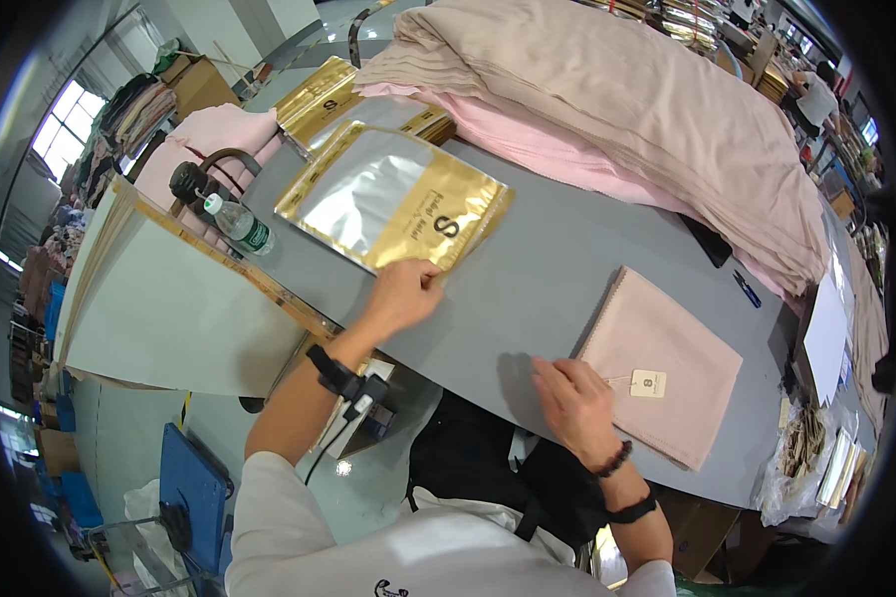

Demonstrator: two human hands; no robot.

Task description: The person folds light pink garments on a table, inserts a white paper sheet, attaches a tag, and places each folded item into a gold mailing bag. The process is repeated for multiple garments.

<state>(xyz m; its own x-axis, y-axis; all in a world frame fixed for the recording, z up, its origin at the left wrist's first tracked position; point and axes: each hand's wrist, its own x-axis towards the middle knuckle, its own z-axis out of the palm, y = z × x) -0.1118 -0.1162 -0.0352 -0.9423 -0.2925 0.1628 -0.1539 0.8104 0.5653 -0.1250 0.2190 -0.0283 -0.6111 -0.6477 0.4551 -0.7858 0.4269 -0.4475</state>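
My left hand (407,295) has its fingers closed on the near edge of a gold-and-clear plastic packaging bag (358,201). This bag lies flat on top of others on the grey table (508,298). A folded pale pink cloth (664,351) rests on the right, with a square cream hang tag (648,383) on a string lying on it. Beside the cloth's left edge is my right hand (576,407), fingers loosely extended and nothing seen in them. Its palm side is hidden.
Beige fabric (612,97) is piled over pink fabric (537,145) along the far side. More gold bags (336,104) lie at the far left. A water bottle (240,224) stands near the left edge. A phone (708,240) and a pen (747,289) lie right.
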